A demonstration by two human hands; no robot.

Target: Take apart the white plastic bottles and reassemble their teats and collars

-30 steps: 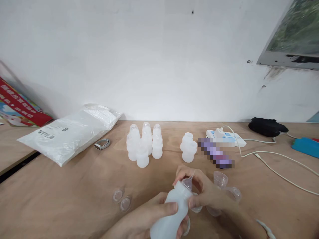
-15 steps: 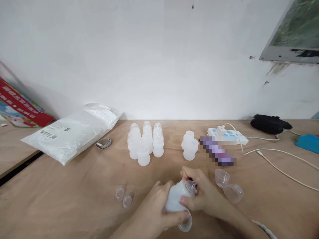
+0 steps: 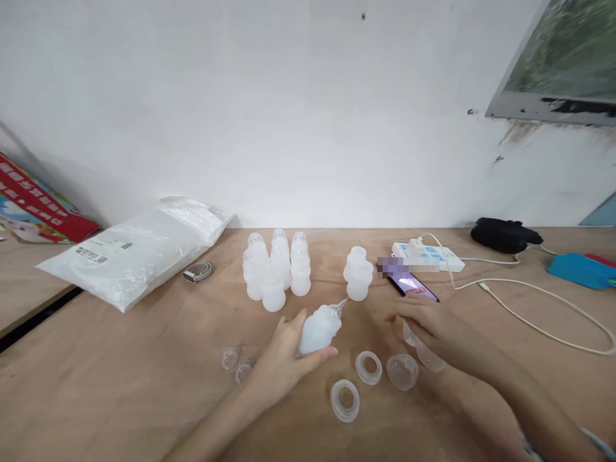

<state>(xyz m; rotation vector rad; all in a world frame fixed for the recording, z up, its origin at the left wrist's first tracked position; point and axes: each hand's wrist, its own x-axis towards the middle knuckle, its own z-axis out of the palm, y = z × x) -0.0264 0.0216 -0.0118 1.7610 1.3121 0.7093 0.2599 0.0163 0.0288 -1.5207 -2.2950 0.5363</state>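
My left hand grips a small milky plastic bottle with a clear nipple tip, tilted toward the far right just above the wooden table. My right hand lies low over clear plastic caps at the right, fingers stretched out flat and touching them. Two clear rings and a clear dome cap lie on the table between my hands. A cluster of several capped milky bottles stands behind, with two more bottles to its right.
A white plastic bag and a metal ring lie at the left. Two small clear caps sit near my left wrist. A phone, a power strip with white cable, a black object and a blue object sit at the right.
Both hands were joined at the bottle's neck, fitting the nipple. Now my right hand has let go and moved right onto the caps; my left hand carries the bottle forward toward the standing bottles.
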